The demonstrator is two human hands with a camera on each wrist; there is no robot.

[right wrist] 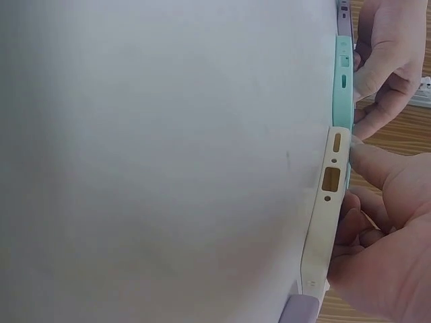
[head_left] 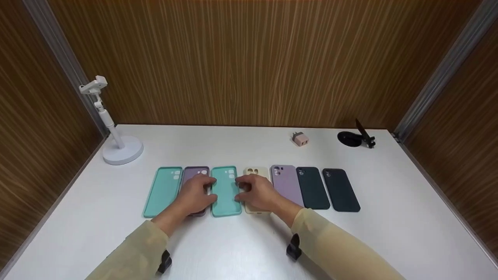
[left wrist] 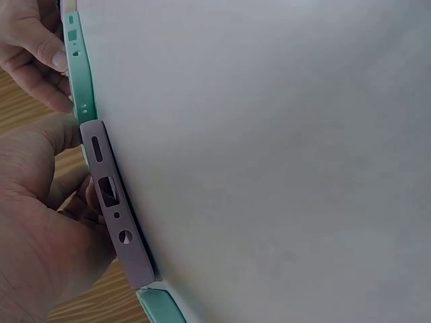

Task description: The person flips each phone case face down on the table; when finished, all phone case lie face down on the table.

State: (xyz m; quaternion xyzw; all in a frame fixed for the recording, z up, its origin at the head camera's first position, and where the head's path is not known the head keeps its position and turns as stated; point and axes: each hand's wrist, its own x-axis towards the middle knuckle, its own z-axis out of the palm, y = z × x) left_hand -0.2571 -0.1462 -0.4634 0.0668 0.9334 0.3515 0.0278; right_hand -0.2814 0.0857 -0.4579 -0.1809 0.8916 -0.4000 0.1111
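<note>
Before you, seven cases (head_left: 226, 198) line the table (head_left: 233, 245); behind them, stand (head_left: 106, 118) left, charger (head_left: 300, 139) right, holder (head_left: 349, 139) farther right.

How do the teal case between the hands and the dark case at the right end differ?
The teal case is light; the dark case nearly black. The teal case's camera holes are upper right, the dark case's upper left. The teal case is between left hand and right hand; the dark case is untouched. Both lie in one row.

Inscriptions: none legible on the phone cases (head_left: 288, 182) lined across the desk (head_left: 218, 146), far-right plug adapter (head_left: 300, 139), far-left white stand (head_left: 123, 151) or far-right black stand (head_left: 349, 139).
</note>
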